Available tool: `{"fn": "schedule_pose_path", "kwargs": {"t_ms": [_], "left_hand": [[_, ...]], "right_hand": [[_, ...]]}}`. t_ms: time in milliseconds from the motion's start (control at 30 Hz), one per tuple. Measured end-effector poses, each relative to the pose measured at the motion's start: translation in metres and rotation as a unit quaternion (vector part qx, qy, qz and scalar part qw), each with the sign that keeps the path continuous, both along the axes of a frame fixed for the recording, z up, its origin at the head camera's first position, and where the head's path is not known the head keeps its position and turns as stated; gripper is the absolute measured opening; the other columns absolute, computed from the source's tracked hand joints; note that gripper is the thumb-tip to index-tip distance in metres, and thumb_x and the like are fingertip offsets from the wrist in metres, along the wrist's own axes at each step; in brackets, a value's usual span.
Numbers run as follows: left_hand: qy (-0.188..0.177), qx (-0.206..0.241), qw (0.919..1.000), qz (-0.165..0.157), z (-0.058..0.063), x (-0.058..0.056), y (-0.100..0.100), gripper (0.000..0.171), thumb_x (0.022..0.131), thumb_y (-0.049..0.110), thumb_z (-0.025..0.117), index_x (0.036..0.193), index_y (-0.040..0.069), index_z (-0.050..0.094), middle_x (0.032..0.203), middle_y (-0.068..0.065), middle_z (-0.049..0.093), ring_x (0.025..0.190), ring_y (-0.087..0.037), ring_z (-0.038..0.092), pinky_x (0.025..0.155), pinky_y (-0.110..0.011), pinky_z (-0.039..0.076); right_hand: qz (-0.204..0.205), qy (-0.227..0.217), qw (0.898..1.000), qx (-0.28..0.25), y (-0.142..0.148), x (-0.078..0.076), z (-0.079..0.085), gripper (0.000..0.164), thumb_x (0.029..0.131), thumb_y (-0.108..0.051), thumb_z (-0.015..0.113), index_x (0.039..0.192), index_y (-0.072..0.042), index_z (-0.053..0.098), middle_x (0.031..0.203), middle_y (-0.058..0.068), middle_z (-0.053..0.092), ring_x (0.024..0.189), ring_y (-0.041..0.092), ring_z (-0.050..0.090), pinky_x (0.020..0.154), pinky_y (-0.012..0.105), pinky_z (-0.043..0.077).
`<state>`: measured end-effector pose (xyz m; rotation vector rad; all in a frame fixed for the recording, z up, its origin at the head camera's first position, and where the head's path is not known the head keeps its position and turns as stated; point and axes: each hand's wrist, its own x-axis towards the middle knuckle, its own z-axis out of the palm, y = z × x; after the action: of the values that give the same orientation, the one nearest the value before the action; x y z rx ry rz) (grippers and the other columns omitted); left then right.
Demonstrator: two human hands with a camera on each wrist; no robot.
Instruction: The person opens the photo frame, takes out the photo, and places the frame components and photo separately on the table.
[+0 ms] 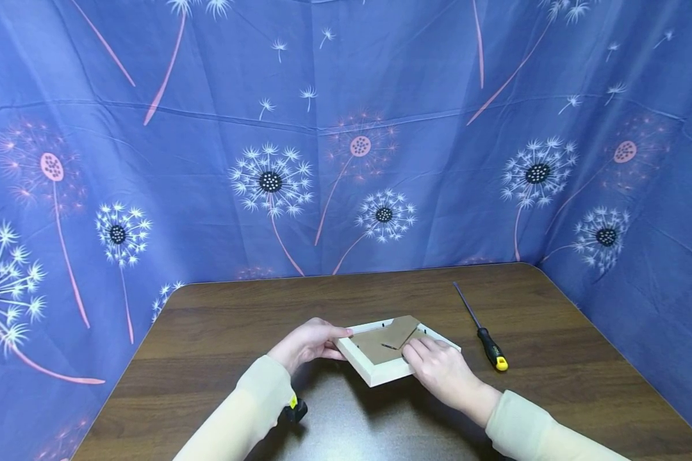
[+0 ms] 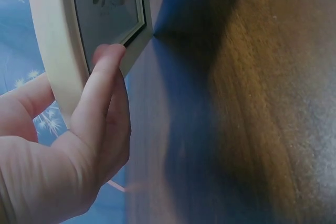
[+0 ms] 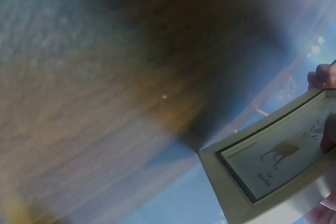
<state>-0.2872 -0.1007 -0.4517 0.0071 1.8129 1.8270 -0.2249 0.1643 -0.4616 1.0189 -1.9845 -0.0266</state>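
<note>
A picture frame (image 1: 375,373) with a pale border is held tilted above the table, back side up. Its brown backing board (image 1: 371,346) has a stand flap (image 1: 402,330) and small dark tabs along the edges. My left hand (image 1: 307,346) grips the left edge, thumb on the back and fingers on the glass side, as the left wrist view shows. My right hand (image 1: 443,372) grips the near right side, curled fingers beside the flap, a fingertip (image 3: 328,134) over the glass. Facing down, the glazed front (image 3: 283,153) shows a printed animal picture.
A screwdriver (image 1: 487,342) with a black and yellow handle lies on the brown wooden table (image 1: 236,320), right of the frame. A black and yellow item (image 1: 296,410) shows partly behind my left sleeve. Blue dandelion-print cloth (image 1: 334,128) hangs behind the table.
</note>
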Motion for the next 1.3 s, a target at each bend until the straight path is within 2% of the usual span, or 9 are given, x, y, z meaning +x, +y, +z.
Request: {"fn": "schedule_pose_path", "kwargs": {"t_ms": [300, 600, 800, 900, 1000, 1067, 1133, 1200, 1300], "left_hand": [[0.018, -0.022, 0.9996, 0.002, 0.007, 0.006, 0.001, 0.029, 0.087, 0.016, 0.066, 0.098, -0.005, 0.049, 0.082, -0.017, 0.064, 0.066, -0.022, 0.067, 0.075, -0.042, 0.058], [0.065, -0.023, 0.9976, 0.007, 0.016, 0.013, 0.003, 0.031, 0.090, 0.025, 0.063, 0.096, -0.002, 0.048, 0.079, -0.015, 0.065, 0.064, -0.024, 0.067, 0.073, -0.046, 0.058], [0.121, 0.018, 0.9924, 0.011, 0.017, 0.011, 0.001, 0.037, 0.097, 0.032, 0.051, 0.103, -0.005, 0.050, 0.075, -0.008, 0.060, 0.064, -0.018, 0.062, 0.075, -0.047, 0.058], [0.202, 0.081, 0.9761, -0.010, 0.008, 0.005, -0.005, 0.032, 0.099, 0.026, 0.044, 0.108, -0.003, 0.054, 0.079, -0.004, 0.061, 0.070, -0.017, 0.061, 0.072, -0.041, 0.058], [0.291, 0.120, 0.9486, -0.032, -0.002, -0.001, -0.007, 0.026, 0.094, 0.012, 0.045, 0.114, 0.000, 0.057, 0.087, -0.006, 0.063, 0.078, -0.018, 0.062, 0.070, -0.035, 0.055], [0.344, 0.093, 0.9339, -0.026, -0.002, -0.001, -0.006, 0.029, 0.091, 0.005, 0.050, 0.119, 0.002, 0.057, 0.092, -0.012, 0.065, 0.082, -0.022, 0.062, 0.070, -0.036, 0.055], [0.374, 0.037, 0.9268, -0.005, 0.006, 0.005, -0.001, 0.034, 0.088, 0.001, 0.056, 0.122, 0.002, 0.056, 0.096, -0.015, 0.065, 0.084, -0.021, 0.061, 0.072, -0.033, 0.055], [0.393, -0.030, 0.9187, 0.023, 0.016, 0.013, 0.004, 0.038, 0.085, 0.001, 0.064, 0.123, 0.003, 0.058, 0.099, -0.016, 0.066, 0.081, -0.019, 0.060, 0.071, -0.030, 0.055], [0.411, -0.086, 0.9061, 0.049, 0.024, 0.019, 0.010, 0.039, 0.081, 0.001, 0.071, 0.119, 0.002, 0.061, 0.103, -0.016, 0.066, 0.080, -0.012, 0.058, 0.069, -0.022, 0.052]], "right_hand": [[0.027, 0.028, 0.999, -0.027, 0.002, -0.006, 0.003, 0.032, 0.094, -0.003, 0.027, 0.077, -0.009, 0.053, 0.075, 0.000, 0.058, 0.061, 0.015, 0.059, 0.042, 0.028, 0.049], [0.036, 0.028, 0.998, -0.050, 0.005, -0.009, 0.013, 0.028, 0.093, -0.004, 0.030, 0.078, -0.005, 0.053, 0.073, 0.003, 0.057, 0.056, 0.017, 0.058, 0.041, 0.032, 0.050], [0.017, 0.014, 0.998, -0.064, 0.009, -0.010, 0.020, 0.033, 0.099, -0.017, 0.029, 0.083, -0.004, 0.055, 0.075, 0.003, 0.058, 0.056, 0.017, 0.059, 0.037, 0.033, 0.048], [0.013, -0.001, 0.997, -0.078, 0.011, -0.010, 0.024, 0.036, 0.102, -0.026, 0.031, 0.085, -0.004, 0.055, 0.075, 0.002, 0.058, 0.056, 0.017, 0.059, 0.035, 0.033, 0.046], [0.014, -0.016, 0.996, -0.091, 0.012, -0.009, 0.030, 0.040, 0.103, -0.032, 0.032, 0.086, -0.004, 0.055, 0.076, 0.002, 0.059, 0.058, 0.017, 0.061, 0.035, 0.033, 0.046], [0.014, -0.022, 0.995, -0.100, 0.012, -0.009, 0.034, 0.041, 0.102, -0.035, 0.033, 0.086, -0.005, 0.055, 0.077, 0.002, 0.060, 0.060, 0.017, 0.063, 0.036, 0.033, 0.047], [0.018, -0.017, 0.993, -0.114, 0.010, -0.009, 0.037, 0.039, 0.102, -0.035, 0.036, 0.086, -0.005, 0.056, 0.077, 0.001, 0.061, 0.060, 0.017, 0.064, 0.036, 0.032, 0.047], [0.024, -0.012, 0.992, -0.126, 0.007, -0.009, 0.040, 0.038, 0.101, -0.035, 0.038, 0.085, -0.005, 0.057, 0.078, 0.000, 0.062, 0.060, 0.016, 0.064, 0.035, 0.031, 0.047], [0.037, -0.013, 0.989, -0.141, 0.003, -0.007, 0.044, 0.036, 0.100, -0.035, 0.042, 0.085, -0.006, 0.057, 0.078, -0.001, 0.063, 0.060, 0.014, 0.064, 0.035, 0.029, 0.046]]}}
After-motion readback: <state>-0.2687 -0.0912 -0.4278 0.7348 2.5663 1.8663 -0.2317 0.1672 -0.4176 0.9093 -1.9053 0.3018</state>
